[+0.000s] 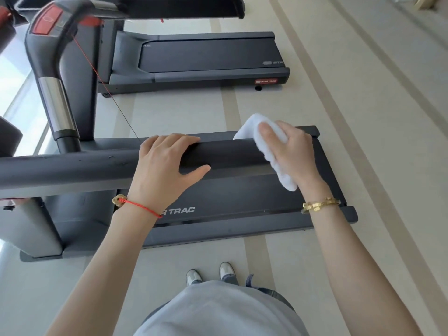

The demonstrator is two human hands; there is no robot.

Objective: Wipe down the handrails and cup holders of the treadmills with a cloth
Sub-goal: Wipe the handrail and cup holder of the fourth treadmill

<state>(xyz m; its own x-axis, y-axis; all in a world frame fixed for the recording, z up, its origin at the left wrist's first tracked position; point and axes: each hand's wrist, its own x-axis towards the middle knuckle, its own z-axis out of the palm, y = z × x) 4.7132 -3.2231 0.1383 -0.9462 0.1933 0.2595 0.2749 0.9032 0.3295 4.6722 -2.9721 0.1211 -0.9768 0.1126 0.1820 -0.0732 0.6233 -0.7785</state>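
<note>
White cloth [269,146] is being pressed around the far end of the dark handrail [72,167] by the right hand [289,151], fingers wrapping it so the cloth hugs the curve. Her left hand [162,166] is gripping the rail just beside it, apparently steadying her while she stands alongside the treadmill [242,202].

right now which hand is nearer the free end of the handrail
Right. The right hand presses the white cloth on the handrail at its free end; the left hand grips it further in.
</note>
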